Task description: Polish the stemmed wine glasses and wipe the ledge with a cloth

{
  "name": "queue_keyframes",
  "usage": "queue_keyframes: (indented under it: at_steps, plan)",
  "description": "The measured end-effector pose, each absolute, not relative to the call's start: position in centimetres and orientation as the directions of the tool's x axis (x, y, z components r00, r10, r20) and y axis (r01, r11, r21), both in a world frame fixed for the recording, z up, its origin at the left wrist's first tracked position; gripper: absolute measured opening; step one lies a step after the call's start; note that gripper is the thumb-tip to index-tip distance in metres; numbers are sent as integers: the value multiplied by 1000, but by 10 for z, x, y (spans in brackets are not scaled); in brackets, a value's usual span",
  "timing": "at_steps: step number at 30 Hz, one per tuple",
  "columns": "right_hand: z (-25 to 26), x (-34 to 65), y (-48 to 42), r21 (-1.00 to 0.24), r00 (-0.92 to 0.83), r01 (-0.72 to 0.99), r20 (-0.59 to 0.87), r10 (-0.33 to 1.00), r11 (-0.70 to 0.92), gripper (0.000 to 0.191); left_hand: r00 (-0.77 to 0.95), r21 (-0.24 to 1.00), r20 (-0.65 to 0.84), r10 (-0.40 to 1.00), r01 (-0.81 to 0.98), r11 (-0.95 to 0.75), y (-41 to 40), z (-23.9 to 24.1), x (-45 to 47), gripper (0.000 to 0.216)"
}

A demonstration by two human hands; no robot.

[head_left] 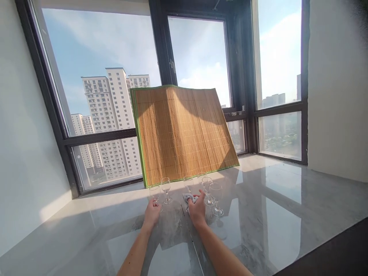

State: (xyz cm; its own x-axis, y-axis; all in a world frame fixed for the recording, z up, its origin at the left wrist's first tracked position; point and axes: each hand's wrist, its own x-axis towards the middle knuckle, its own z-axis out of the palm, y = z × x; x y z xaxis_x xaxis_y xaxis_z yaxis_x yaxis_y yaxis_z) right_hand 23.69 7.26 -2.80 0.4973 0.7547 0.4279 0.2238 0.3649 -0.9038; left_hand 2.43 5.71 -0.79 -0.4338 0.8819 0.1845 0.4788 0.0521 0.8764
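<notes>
My left hand is closed around the lower part of a clear stemmed glass, which stands upright at the left of the group. Just beside it is another stemmed glass. A crumpled grey-white cloth is bunched in the fingers of my right hand. Behind the cloth a further glass shows, its lower part hidden. To the right of my right hand stand several more stemmed glasses, among them a near one and one partly overlapped.
A bamboo mat with green edging leans on the dark window frame behind the glasses. The glossy grey marble sill has a thin dark seam between my forearms. White walls flank both sides.
</notes>
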Motion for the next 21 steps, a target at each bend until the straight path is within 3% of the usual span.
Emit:
queue_keyframes:
  at_steps: [4, 9, 13, 16, 21]
  plan:
    - [-21, 230, 57, -879, 390, 211, 476, 788, 427, 53, -405, 735, 340, 849, 678, 29, 47, -6, 33, 23]
    - [-9, 220, 42, -819, 208, 206, 571, 794, 535, 59, -193, 413, 540, 819, 909, -58, 30, 4, 56, 24]
    - [-3, 218, 37, -751, 88, 184, 655, 751, 634, 62, -48, 210, 583, 811, 973, -94, 19, 11, 74, 27]
    - [-1, 220, 35, -711, 40, 200, 693, 719, 674, 61, -5, 154, 600, 800, 982, -109, 13, 14, 81, 29]
    - [6, 230, 35, -682, 111, 294, 720, 685, 670, 52, -71, 199, 653, 754, 977, -80, 11, 14, 79, 38]
